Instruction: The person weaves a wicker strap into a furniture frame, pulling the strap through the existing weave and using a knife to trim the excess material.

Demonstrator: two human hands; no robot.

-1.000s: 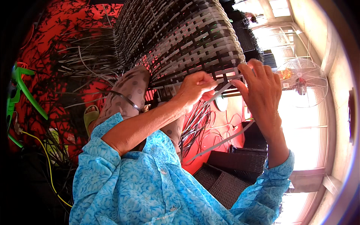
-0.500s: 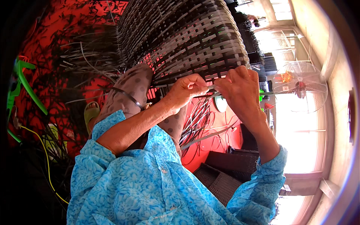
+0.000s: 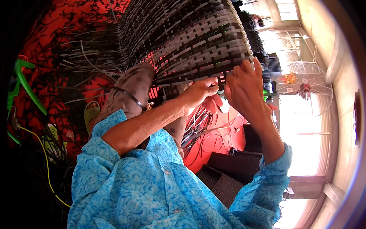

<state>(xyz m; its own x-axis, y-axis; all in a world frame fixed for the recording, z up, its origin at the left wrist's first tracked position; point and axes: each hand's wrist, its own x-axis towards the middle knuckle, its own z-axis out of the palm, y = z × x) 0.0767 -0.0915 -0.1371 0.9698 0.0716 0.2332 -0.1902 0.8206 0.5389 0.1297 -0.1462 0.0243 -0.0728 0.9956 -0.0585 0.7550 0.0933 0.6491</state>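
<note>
A woven panel (image 3: 202,42) of dark and grey flat plastic strips slants up in front of me, with a pale wrapped edge along its right side. At its lower edge my left hand (image 3: 200,93) pinches a grey strip (image 3: 179,82) between thumb and forefinger, the lower fingers hanging below. My right hand (image 3: 246,86) is just to the right, by the panel's lower right corner, its fingers bent against the weave. What its fingertips hold is hidden behind the hand.
Loose strips (image 3: 89,57) fan out left of the panel, and more strips (image 3: 196,124) hang below my hands. Scraps litter the red floor (image 3: 57,34). Dark woven pieces (image 3: 228,171) lie at lower right. A standing fan (image 3: 305,89) is at right, a green frame (image 3: 32,89) at left.
The light strip end held between my hands no longer shows there. My left hand has shifted slightly right, its lower fingers now loosened. My right hand has turned, a finger raised along the panel's edge.
</note>
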